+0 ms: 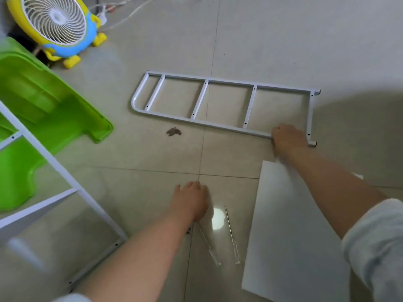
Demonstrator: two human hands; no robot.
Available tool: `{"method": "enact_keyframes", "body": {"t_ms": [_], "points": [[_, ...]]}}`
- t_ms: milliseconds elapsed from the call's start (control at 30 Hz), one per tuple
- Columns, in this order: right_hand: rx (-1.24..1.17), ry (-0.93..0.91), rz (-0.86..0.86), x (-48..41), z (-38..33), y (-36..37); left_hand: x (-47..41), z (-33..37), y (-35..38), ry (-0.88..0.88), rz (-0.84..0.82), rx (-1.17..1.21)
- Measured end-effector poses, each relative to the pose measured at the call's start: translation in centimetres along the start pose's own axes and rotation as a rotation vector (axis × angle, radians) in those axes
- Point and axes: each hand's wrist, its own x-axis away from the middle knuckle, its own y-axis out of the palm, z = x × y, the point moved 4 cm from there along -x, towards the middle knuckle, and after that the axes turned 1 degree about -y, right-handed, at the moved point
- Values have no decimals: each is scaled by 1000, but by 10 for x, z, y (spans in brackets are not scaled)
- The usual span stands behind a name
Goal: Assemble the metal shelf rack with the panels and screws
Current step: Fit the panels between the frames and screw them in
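Observation:
A white ladder-like metal side frame (pixel 205 99) lies flat on the tiled floor ahead. My right hand (pixel 287 139) grips its near rail close to the right end. My left hand (pixel 189 200) rests knuckles-up on the floor in the middle, fingers curled under; what it holds, if anything, is hidden. A white shelf panel (pixel 290 232) lies flat under my right forearm. A second white side frame (pixel 54 192) stands tilted at the left. Two clear-handled screwdrivers (pixel 231 234) lie between my left arm and the panel.
A green plastic tub (pixel 43 105) lies at the left behind the tilted frame. A yellow and blue fan (pixel 58 25) sits at the top left with white cables (pixel 130 12) trailing beside it. A dark scrap (pixel 173 131) lies on the tiles near the frame.

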Motion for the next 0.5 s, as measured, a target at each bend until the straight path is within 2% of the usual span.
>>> {"method": "enact_keyframes", "body": {"t_ms": [133,267,367,500], "points": [[-3,-68,-32,0,-2,4,0,4,8,17,-108,4],[-124,-182,-85,0,-8,-10,-2,0,15,18,-161,12],[-123,-235,-5,4,-15,-40,-2,2,13,19,-228,15],[-88,-198,181,21,-30,-83,-2,-2,0,73,-306,-28]]}}
